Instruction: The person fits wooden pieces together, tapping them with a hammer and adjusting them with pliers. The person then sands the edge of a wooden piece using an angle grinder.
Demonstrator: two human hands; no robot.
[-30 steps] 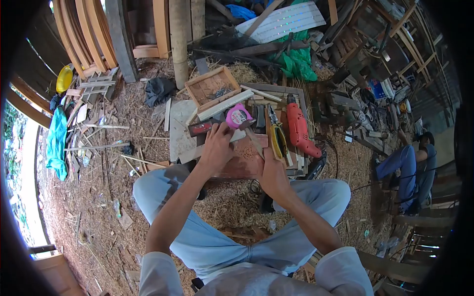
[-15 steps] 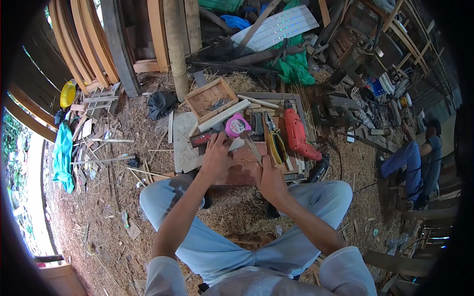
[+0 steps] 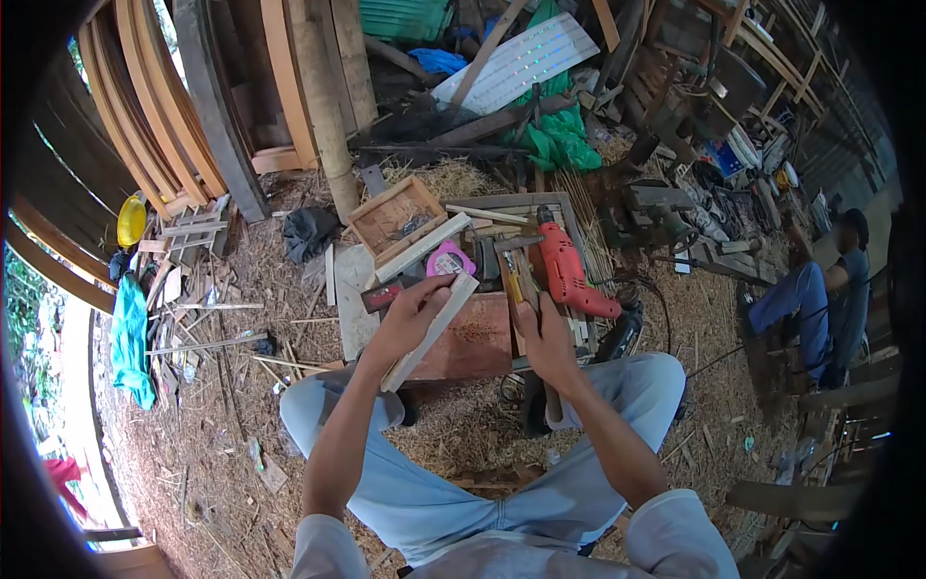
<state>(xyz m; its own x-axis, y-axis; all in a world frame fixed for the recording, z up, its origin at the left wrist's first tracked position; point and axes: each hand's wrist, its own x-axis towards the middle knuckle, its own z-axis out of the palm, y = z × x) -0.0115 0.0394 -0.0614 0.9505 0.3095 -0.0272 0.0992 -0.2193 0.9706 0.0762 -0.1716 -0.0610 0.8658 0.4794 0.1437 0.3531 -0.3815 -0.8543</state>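
Note:
My left hand (image 3: 405, 323) is closed around a pale wooden strip (image 3: 439, 326), which stands tilted over the left side of a reddish-brown wooden block (image 3: 475, 340). In my right hand (image 3: 550, 343) is a hammer (image 3: 519, 242), gripped by its handle with the head pointing away from me. Beyond the left hand lies a pink tape measure (image 3: 447, 259), with a red-and-black tool (image 3: 382, 297) to its left. Yellow-handled pliers (image 3: 515, 277) are partly hidden behind the hammer. A red power drill (image 3: 571, 265) rests just right of the hammer.
A wooden box (image 3: 397, 220) with small metal pieces, seemingly nails, sits at the work surface's far side. Wood shavings and scraps cover the ground. A bamboo post (image 3: 326, 116) rises behind. Another person (image 3: 820, 299) sits at the right. The drill's cable runs nearby.
My left hand has raised the wooden strip from the block and tilted it. My right hand has moved right with the hammer, whose head now covers part of the pliers.

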